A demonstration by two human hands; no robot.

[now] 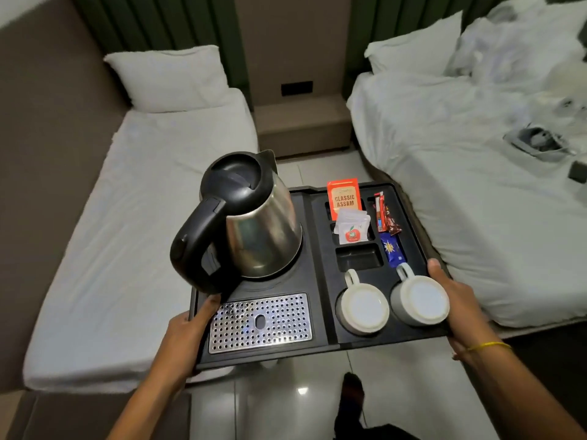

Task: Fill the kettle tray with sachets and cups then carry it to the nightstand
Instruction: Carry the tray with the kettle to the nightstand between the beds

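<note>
I hold a black kettle tray [320, 249] in the air over the tiled floor between two beds. My left hand [187, 331] grips its left edge and my right hand [451, 296] grips its right edge. A steel kettle [254, 223] with a black handle stands on the tray's left half, behind a perforated metal drip plate [259, 323]. Two white cups [362, 308] [419, 300] lie upside down at the front right. Behind them the compartments hold an orange tea sachet [344, 198], white sachets [352, 230], red and brown sticks [384, 217] and a blue sachet [392, 249]. The brown nightstand [301, 125] stands ahead against the wall.
A single bed [133, 236] with a white pillow [168, 77] lies to the left. A larger bed [476, 185] with rumpled white linen, a magazine [536, 141] and a dark object [578, 171] is on the right. My foot [351, 398] shows on the glossy floor below the tray.
</note>
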